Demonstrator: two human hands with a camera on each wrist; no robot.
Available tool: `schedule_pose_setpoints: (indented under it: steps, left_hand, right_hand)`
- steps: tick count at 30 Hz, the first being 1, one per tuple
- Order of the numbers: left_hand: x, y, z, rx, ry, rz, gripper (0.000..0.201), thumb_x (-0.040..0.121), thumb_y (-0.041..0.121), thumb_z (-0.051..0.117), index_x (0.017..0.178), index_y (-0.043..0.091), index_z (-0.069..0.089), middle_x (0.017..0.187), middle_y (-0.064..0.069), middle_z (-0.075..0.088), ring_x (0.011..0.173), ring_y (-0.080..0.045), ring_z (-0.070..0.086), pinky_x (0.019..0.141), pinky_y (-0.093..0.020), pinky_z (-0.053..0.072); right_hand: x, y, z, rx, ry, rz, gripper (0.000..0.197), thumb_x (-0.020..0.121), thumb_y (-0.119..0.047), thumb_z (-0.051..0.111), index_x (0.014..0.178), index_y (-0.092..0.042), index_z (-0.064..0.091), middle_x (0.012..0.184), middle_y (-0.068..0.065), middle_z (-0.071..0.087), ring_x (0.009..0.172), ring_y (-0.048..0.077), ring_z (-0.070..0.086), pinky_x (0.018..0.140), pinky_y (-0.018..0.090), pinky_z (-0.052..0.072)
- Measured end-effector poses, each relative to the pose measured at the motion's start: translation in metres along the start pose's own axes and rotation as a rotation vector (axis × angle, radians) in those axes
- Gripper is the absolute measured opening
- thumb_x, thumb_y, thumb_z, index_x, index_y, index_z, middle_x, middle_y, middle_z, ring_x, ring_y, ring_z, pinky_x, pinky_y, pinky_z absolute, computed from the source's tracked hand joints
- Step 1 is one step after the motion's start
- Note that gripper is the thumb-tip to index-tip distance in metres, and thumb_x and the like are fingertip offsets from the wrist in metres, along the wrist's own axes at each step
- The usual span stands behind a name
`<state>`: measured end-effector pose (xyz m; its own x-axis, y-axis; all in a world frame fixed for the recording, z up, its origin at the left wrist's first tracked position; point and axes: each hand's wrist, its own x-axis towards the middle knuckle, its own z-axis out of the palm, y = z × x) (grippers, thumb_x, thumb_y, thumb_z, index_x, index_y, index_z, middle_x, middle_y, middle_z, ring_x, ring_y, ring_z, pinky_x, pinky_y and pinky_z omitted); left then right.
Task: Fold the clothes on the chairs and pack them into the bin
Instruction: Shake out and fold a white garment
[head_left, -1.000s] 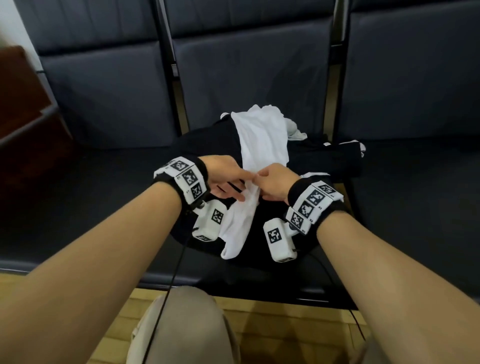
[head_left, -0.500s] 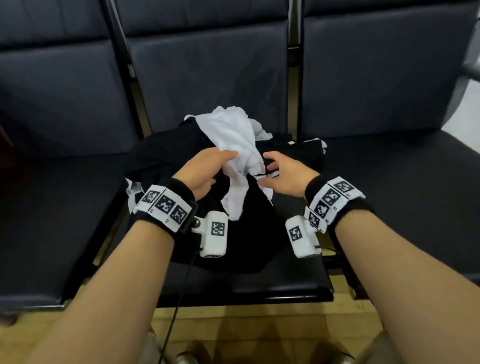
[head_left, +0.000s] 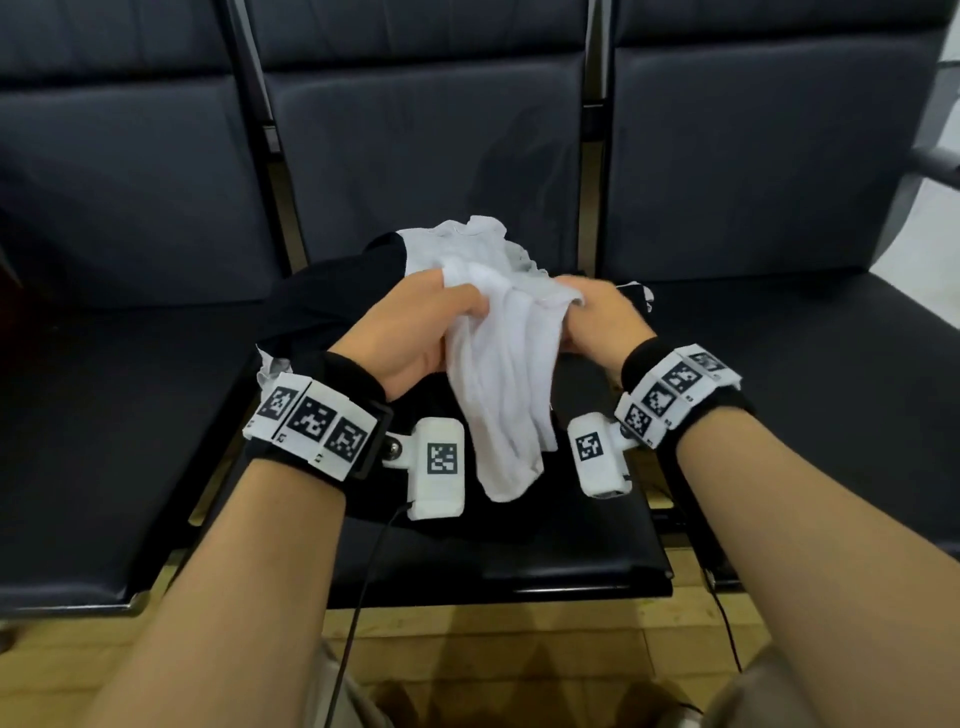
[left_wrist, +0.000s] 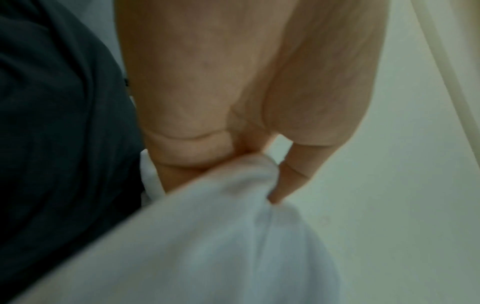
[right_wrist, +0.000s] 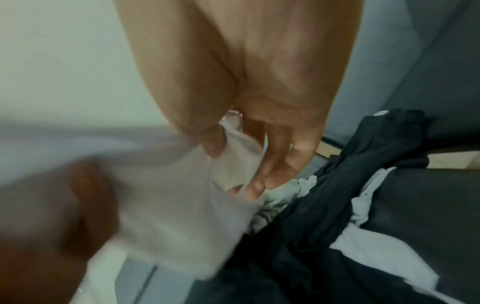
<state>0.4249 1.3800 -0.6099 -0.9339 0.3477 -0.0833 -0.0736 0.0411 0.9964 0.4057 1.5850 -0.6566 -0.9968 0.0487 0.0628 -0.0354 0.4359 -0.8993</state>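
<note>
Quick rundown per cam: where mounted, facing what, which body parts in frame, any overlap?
Head: worn on the head, looks forward and down at the chairs; both forearms, left hand, right hand.
Left wrist: on the left wrist, along the palm to fingers gripping the white garment.
Right wrist: on the right wrist, along the palm; fingers in the same cloth, over the black garment.
Shared: white and black garments appear in all three.

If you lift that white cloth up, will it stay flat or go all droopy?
Probably droopy: the white cloth already hangs in soft folds below the left hand and right hand. It looks thin and light. It likely won't slip, since it bunches between the fingers.
</note>
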Motion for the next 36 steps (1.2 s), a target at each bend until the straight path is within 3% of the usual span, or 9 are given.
schedule_pose_setpoints:
  steps: [3,6,10,13,17,23,27,32,36]
  left_hand:
    - [0.010,-0.011,-0.019,0.183,0.173,-0.017,0.022,0.094,0.016,0.056,0.105,0.002,0.069,0.103,-0.016,0.073,0.092,-0.026,0.066,0.082,-0.042,0.053]
    - [0.015,-0.023,-0.031,0.445,0.271,-0.050,0.018,0.100,0.024,0.056,0.102,0.011,0.068,0.092,-0.001,0.071,0.079,-0.017,0.062,0.073,-0.038,0.055]
    - [0.014,-0.026,-0.020,0.527,0.244,0.062,0.021,0.096,0.034,0.069,0.115,0.025,0.065,0.101,0.009,0.074,0.090,-0.010,0.070,0.085,-0.029,0.058]
    - [0.013,-0.021,0.004,0.423,0.052,0.176,0.044,0.086,0.055,0.074,0.123,0.034,0.062,0.108,0.014,0.074,0.101,-0.005,0.071,0.090,-0.031,0.058]
    - [0.013,-0.022,0.026,0.421,0.036,0.232,0.027,0.104,0.038,0.058,0.116,0.017,0.069,0.104,-0.001,0.077,0.090,-0.012,0.076,0.083,-0.040,0.064]
    - [0.015,-0.021,0.014,0.541,0.048,0.272,0.043,0.109,0.041,0.046,0.103,0.010,0.076,0.098,0.002,0.078,0.086,-0.008,0.076,0.083,-0.038,0.064]
    - [0.012,-0.015,0.001,0.403,0.113,0.213,0.039,0.111,0.036,0.043,0.103,0.015,0.075,0.101,0.004,0.078,0.087,-0.013,0.077,0.082,-0.042,0.065]
    - [0.004,0.010,-0.033,-0.351,0.469,0.269,0.036,0.110,0.044,0.041,0.105,0.018,0.067,0.090,0.002,0.076,0.068,-0.011,0.069,0.060,-0.028,0.057]
    - [-0.003,0.013,-0.061,-0.540,0.480,0.286,0.051,0.108,0.057,0.034,0.123,0.021,0.066,0.110,0.004,0.078,0.100,-0.015,0.075,0.084,-0.034,0.060]
  right_hand:
    - [-0.005,-0.010,-0.012,0.389,0.121,0.052,0.035,0.098,0.001,0.039,0.114,-0.007,0.069,0.092,0.013,0.068,0.077,0.017,0.067,0.094,0.050,0.059]
    - [-0.009,-0.018,-0.026,0.486,0.208,0.016,0.036,0.101,-0.004,0.039,0.118,-0.012,0.069,0.086,0.004,0.070,0.082,0.022,0.067,0.091,0.047,0.061]
    - [-0.016,-0.029,-0.034,0.443,0.226,-0.072,0.030,0.102,-0.014,0.046,0.120,-0.019,0.070,0.110,0.008,0.075,0.104,0.026,0.073,0.093,0.053,0.060]
    - [-0.023,-0.033,-0.023,0.387,0.105,-0.147,0.025,0.106,-0.018,0.049,0.119,-0.018,0.070,0.113,0.012,0.075,0.107,0.031,0.073,0.093,0.058,0.058]
    - [-0.030,-0.033,-0.008,0.236,-0.002,-0.225,0.022,0.104,-0.023,0.057,0.118,-0.019,0.073,0.113,0.009,0.075,0.109,0.031,0.071,0.092,0.061,0.057]
    - [-0.022,-0.018,-0.016,0.282,0.134,-0.200,0.026,0.105,-0.009,0.052,0.117,-0.015,0.076,0.106,0.009,0.077,0.100,0.020,0.074,0.093,0.045,0.061]
    - [-0.014,-0.014,-0.032,0.414,0.273,-0.108,0.026,0.105,-0.010,0.052,0.124,-0.014,0.071,0.111,0.014,0.075,0.098,0.017,0.074,0.087,0.034,0.062]
    - [-0.013,-0.019,-0.074,0.710,0.588,-0.028,0.029,0.107,-0.015,0.039,0.107,-0.018,0.068,0.094,0.005,0.073,0.078,0.016,0.072,0.070,0.030,0.059]
    - [-0.015,-0.015,-0.085,0.823,0.562,-0.008,0.027,0.110,-0.020,0.030,0.124,-0.015,0.053,0.104,0.007,0.072,0.082,0.018,0.077,0.077,0.036,0.063]
